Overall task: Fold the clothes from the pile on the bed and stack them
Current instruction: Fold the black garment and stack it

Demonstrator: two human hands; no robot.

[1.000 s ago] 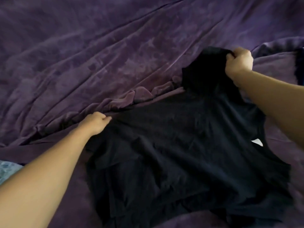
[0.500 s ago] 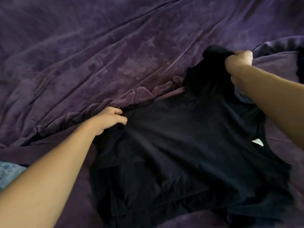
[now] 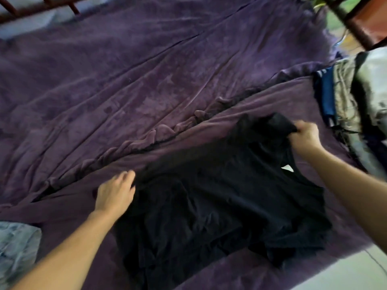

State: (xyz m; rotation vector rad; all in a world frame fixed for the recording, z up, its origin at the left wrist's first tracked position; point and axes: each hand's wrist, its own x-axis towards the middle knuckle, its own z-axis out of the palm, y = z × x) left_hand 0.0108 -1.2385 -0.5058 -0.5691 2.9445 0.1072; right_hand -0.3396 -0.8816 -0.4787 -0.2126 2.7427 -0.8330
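A black cloth T-shirt (image 3: 219, 201) lies spread on the crumpled purple velvety bedspread (image 3: 146, 80), near the bed's front edge. The right hand (image 3: 303, 137) has its grip closed round the shirt's far sleeve. The left hand (image 3: 114, 193) is at the shirt's left edge, too blurred to tell its grip. A pile of mixed clothes (image 3: 351, 105) lies at the right.

One black shirt (image 3: 219, 206), centre. Two hands: left hand (image 3: 114, 194), centre left; right hand (image 3: 304, 136), centre right. One purple bed cover (image 3: 146, 80). One pile of clothes (image 3: 356, 101), right edge. One pale denim piece (image 3: 16, 243), lower left.
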